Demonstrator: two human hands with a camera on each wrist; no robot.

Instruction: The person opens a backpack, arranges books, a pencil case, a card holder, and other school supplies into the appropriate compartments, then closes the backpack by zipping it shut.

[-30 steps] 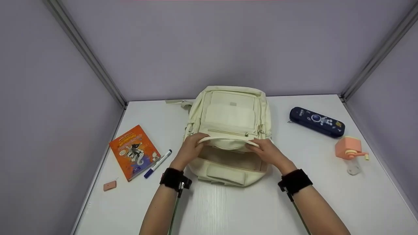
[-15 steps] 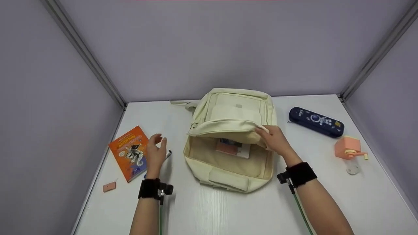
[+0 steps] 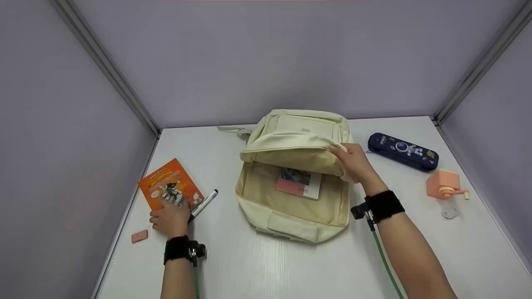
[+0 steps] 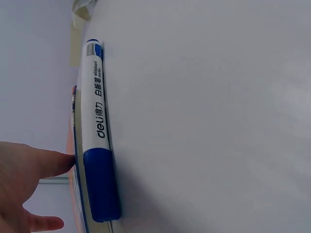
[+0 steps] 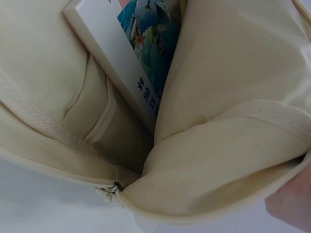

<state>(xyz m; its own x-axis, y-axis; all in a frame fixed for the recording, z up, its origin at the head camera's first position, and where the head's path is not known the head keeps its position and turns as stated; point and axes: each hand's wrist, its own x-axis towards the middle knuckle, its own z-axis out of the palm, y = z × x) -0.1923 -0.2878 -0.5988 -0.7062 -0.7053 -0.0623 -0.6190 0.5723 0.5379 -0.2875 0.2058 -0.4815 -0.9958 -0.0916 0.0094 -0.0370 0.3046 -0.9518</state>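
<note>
A cream backpack lies on the table with its main compartment unzipped. My right hand grips the right side of its raised flap. Inside lies a book with a pink, white and blue cover; the right wrist view shows the same book partly hidden by the flap. To the left, my left hand rests over the lower end of an orange comic book. Its thumb touches the book's edge. Against that edge lies a white whiteboard marker with a blue cap.
A small pink rectangular item lies near the left hand. At the right are a navy space-themed pencil case and a pink hand-crank pencil sharpener. Walls enclose the table at the back and sides.
My left hand has let go of the backpack and moved left and down onto the orange book. My right hand has lifted the flap up and away, uncovering the book inside.
</note>
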